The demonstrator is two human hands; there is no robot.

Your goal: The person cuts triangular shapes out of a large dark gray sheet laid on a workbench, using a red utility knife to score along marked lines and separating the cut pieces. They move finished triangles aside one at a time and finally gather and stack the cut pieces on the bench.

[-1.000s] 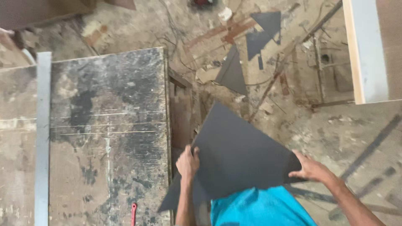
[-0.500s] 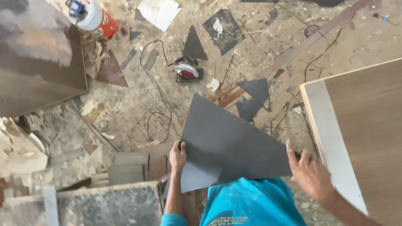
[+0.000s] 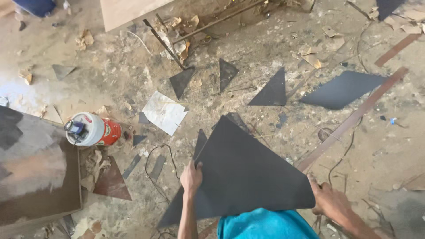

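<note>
Both hands, left hand [image 3: 191, 177] and right hand [image 3: 328, 201], are gripping one dark triangular sheet [image 3: 248, 172] with fingers curled over its edges, while four dark offcuts [image 3: 271, 90] are lying at twelve o'clock.

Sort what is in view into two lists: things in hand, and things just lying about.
In hand:
- large dark grey triangular sheet, gripped at its edges by the left hand and right hand

Lying about:
- small dark triangular offcuts
- dark diamond-shaped sheet
- white-and-red glue can
- white paper sheet
- black cable
</note>
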